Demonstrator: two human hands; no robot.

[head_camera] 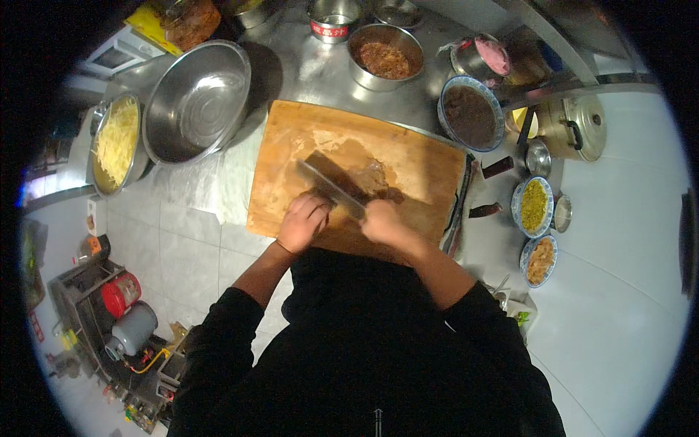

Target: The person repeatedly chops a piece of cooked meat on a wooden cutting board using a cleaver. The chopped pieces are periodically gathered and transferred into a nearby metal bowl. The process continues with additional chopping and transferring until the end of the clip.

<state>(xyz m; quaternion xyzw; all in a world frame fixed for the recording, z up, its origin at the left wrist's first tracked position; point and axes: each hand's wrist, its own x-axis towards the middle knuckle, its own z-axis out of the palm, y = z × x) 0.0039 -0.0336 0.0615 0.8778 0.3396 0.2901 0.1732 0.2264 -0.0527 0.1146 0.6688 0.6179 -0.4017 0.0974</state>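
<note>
My right hand (382,221) grips the handle of a broad-bladed kitchen cleaver (330,188), slightly blurred above a wooden cutting board (431,169). The blade slants up and left from that hand. Close against its near side, my left hand (303,223) rests with curled fingers at the board's near-left part. Whatever lies under those fingers is hidden, so I cannot tell if they hold anything. Beyond the blade, a wet patch with a small pale, glistening piece (374,173) marks the wood.
A large steel basin (194,109) stands left of the board, beside a bowl of yellow shreds (117,145). Behind are a steel pot of reddish-brown food (385,60) and a patterned bowl of dark paste (471,117). Two dark knife handles (498,167) lie at right, near bowls of chopped food (533,207).
</note>
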